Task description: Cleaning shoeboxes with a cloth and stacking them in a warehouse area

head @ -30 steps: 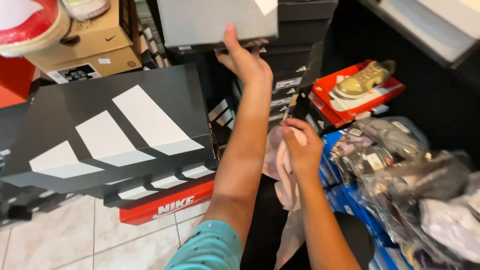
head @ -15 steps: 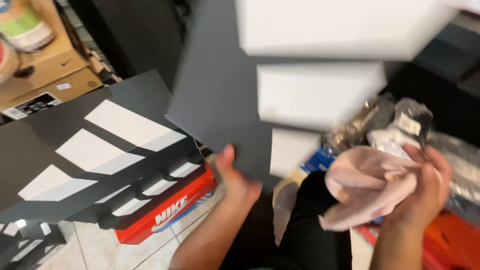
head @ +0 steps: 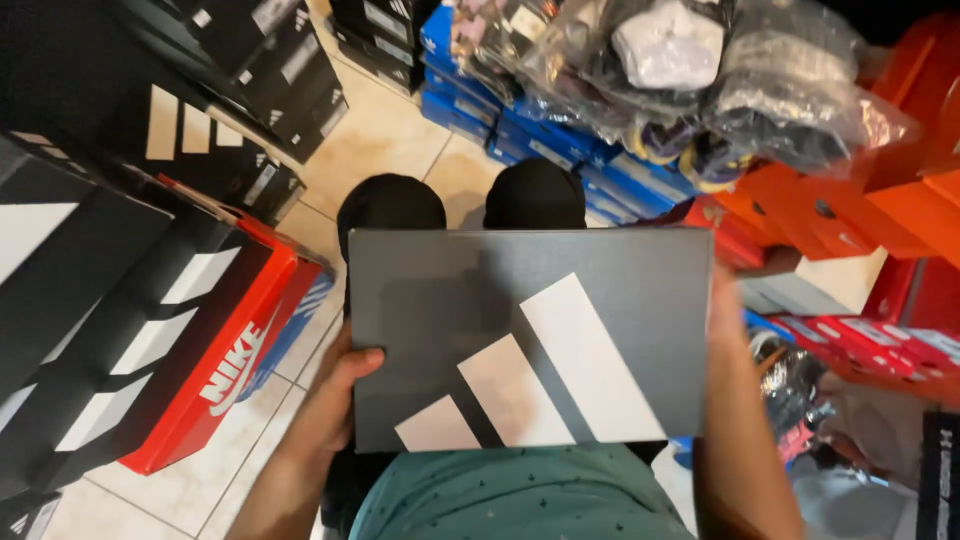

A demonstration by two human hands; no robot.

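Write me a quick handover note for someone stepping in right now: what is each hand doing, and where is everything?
Left hand: grips the left edge of the grey shoe box, thumb on the lid.
Right hand: holds the box's right edge, mostly hidden behind it.
The box is closed, held level in front of the body, above the person's black shoes on the tile floor.
Around: a stack of black and red boxes on the left, blue boxes ahead with bagged shoes on top, orange boxes on the right.
Done: box in both hands. Left: lid not opened, box not set down.
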